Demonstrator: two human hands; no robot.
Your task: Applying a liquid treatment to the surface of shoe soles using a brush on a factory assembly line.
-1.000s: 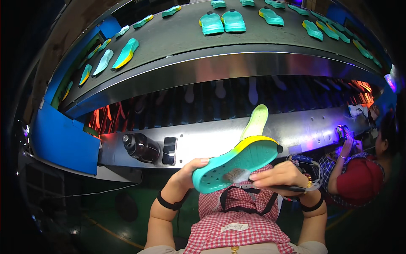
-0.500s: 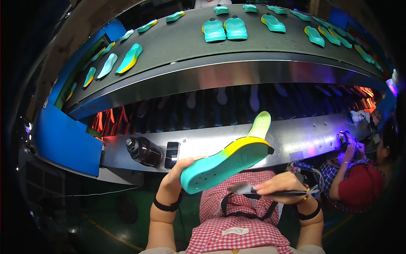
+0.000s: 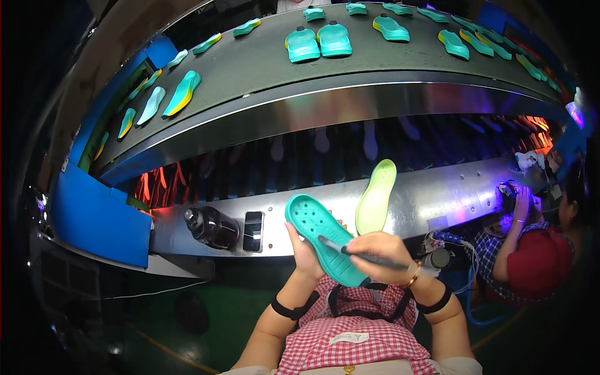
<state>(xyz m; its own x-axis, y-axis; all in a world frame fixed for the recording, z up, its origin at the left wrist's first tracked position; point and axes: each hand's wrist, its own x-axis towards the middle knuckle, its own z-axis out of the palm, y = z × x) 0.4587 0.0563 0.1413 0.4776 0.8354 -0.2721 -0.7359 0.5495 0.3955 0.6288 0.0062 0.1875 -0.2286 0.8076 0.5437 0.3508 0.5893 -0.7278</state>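
Note:
My left hand (image 3: 304, 251) grips a teal shoe sole (image 3: 331, 232) by its side, with small holes at the raised end. The sole's flat, patterned face is turned up toward me. In my right hand (image 3: 382, 255) is a dark-handled brush (image 3: 336, 246), its tip at the middle of that face; whether it touches cannot be made out. Just beyond the held sole, a yellow-green insole-shaped piece (image 3: 377, 197) lies on the metal ledge (image 3: 294, 240).
Teal and yellow soles (image 3: 302, 45) stand on the dark conveyor belt (image 3: 250, 69) across the far side. Left on the ledge are a dark bottle (image 3: 215, 230) and a black rectangular object (image 3: 253, 232). A co-worker (image 3: 534, 269) in a red garment works at right.
The teal sole has turned from its tilted pose, holed end now up and away, and my left hand moved right. The brush has come onto the sole's face. The yellow-green piece shows more fully.

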